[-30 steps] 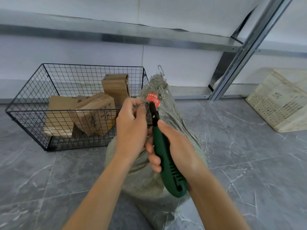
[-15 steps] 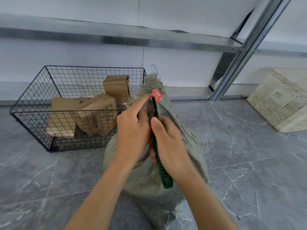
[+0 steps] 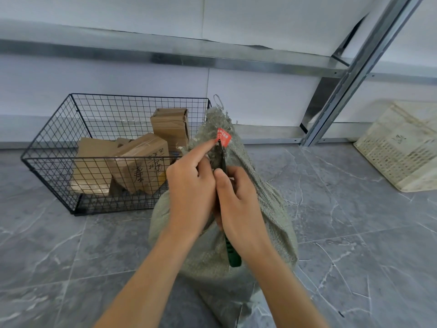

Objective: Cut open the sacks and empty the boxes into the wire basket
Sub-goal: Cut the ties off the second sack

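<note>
We see a small red paper tag (image 3: 223, 137) on the neck of the grey-green woven sack (image 3: 260, 197). It has tiny white marks on it, but they are too small for us to read. The brown cardboard box (image 3: 139, 162) that leans at the front of the black wire basket (image 3: 59, 138) has dark printed signs and a little drawing like a plant on its side. We cannot read those either. The pale plastic crate (image 3: 397, 147) at the right has a faint mark on its wall, too blurry for us to tell.
</note>
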`<state>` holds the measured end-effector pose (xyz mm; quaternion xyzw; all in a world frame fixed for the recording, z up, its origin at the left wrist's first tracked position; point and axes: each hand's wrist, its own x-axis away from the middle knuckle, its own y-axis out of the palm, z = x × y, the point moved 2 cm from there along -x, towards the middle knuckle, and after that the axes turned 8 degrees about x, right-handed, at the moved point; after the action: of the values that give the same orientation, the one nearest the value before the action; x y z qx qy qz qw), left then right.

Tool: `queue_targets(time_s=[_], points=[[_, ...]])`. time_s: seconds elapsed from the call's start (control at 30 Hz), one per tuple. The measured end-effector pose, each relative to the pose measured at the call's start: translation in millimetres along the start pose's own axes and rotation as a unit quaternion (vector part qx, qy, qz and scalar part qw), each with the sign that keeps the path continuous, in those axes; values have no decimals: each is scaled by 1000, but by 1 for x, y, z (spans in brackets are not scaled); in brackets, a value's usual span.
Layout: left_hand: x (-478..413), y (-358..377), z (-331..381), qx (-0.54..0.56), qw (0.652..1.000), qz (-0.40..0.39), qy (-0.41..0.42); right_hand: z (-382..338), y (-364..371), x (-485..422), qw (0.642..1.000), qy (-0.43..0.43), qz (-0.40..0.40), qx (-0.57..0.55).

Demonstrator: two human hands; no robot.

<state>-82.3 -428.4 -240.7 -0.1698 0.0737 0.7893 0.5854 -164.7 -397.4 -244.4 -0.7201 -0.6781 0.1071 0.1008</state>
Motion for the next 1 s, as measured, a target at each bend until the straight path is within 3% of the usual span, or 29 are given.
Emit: queue_targets(time_s=[0.77, 0.87, 1.0], points=[[-1, -2, -4, -43, 999, 17, 2, 1, 2, -5, 996, 34, -46, -68], [-3, -1, 3, -3, 1000, -4, -31, 1, -2, -8, 995, 26, -66, -74], [-19, -4, 5, 148, 980, -26, -131, -1, -10, -9, 985, 15, -111, -127]])
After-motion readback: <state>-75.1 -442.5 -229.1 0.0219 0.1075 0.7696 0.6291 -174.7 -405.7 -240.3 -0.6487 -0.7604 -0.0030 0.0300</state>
